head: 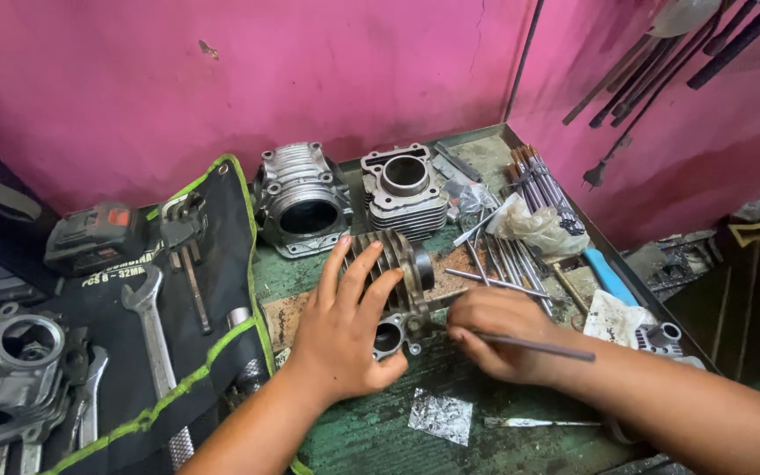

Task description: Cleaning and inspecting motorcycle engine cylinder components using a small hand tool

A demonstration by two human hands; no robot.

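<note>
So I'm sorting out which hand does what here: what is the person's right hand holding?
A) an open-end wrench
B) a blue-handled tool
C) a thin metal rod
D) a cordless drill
C: the right hand grips a thin metal rod beside the finned engine cylinder, which the left hand steadies on the green workbench.

Left hand [345, 330] flat, fingers spread — right hand [499, 339] curled, pinching.

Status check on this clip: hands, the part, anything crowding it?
Left hand flat on finned cylinder, steadying it. Right hand grips thin metal rod at cylinder's base. Loose rods lie close behind.
</note>
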